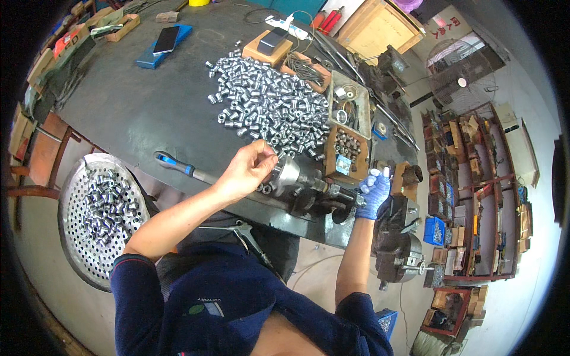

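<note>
Workbench [148, 101] behind, left hand's [246, 171] fingers meet beside a metal fixture [289, 172]; right hand's [374, 194] grip, obscured, I cannot tell.

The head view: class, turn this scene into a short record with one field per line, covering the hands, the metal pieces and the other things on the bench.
Left hand: bare, fingers pinched beside a silver cylinder; grip unclear
Right hand: gloved, at the right end of the metal device; contact unclear
Main pile: many small metal pieces on the dark bench
Perforated tray: left of the bench, holding more pieces
Phone: on a blue box
</note>
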Tool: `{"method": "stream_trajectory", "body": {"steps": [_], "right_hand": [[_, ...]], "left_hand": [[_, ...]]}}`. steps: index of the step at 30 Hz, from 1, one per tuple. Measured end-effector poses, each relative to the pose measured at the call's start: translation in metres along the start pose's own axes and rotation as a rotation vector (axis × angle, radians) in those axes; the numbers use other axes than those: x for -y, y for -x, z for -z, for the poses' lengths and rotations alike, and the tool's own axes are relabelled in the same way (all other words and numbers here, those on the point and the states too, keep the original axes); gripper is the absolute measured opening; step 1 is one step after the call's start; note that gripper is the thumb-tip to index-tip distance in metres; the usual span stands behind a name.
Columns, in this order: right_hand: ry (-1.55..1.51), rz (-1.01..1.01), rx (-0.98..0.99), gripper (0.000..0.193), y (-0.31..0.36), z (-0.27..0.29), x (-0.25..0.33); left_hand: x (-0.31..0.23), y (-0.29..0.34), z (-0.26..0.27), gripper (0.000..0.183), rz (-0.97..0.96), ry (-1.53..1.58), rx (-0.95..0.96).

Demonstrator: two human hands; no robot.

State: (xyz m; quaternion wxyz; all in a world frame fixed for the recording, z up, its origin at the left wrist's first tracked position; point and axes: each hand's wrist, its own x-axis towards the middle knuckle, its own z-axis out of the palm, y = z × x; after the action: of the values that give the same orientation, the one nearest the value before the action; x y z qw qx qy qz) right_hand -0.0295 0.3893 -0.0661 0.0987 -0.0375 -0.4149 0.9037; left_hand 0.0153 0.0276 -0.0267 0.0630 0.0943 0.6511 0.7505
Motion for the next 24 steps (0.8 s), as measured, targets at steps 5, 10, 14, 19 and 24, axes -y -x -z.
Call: {"method": "stream_trajectory", "body": {"steps": [5,10,14,19,24], "right_hand": [[0.28,0.035,-0.109,0.03,0.018,0.004,-0.014],[0.257,0.001,-0.387,0.022,0.071,0.015,-0.04],[0.046,-0.078,-0.288,0.022,0.12,0.007,-0.016],[0.109,0.066,-0.05,0.035,0.133,-0.019,0.019],[0.1,0.15,-0.096,0.036,0.13,-0.039,0.026]], "left_hand": [[0.001,0.005,-0.005,0.007,-0.142,-0.029,-0.052],[0.003,0.005,-0.009,0.005,-0.25,-0.094,-0.002],[0.006,0.008,-0.007,0.005,-0.26,-0.107,-0.024],[0.001,0.007,-0.011,0.006,-0.272,-0.068,-0.023],[0.001,0.008,-0.014,0.007,-0.232,-0.024,-0.029]]}}
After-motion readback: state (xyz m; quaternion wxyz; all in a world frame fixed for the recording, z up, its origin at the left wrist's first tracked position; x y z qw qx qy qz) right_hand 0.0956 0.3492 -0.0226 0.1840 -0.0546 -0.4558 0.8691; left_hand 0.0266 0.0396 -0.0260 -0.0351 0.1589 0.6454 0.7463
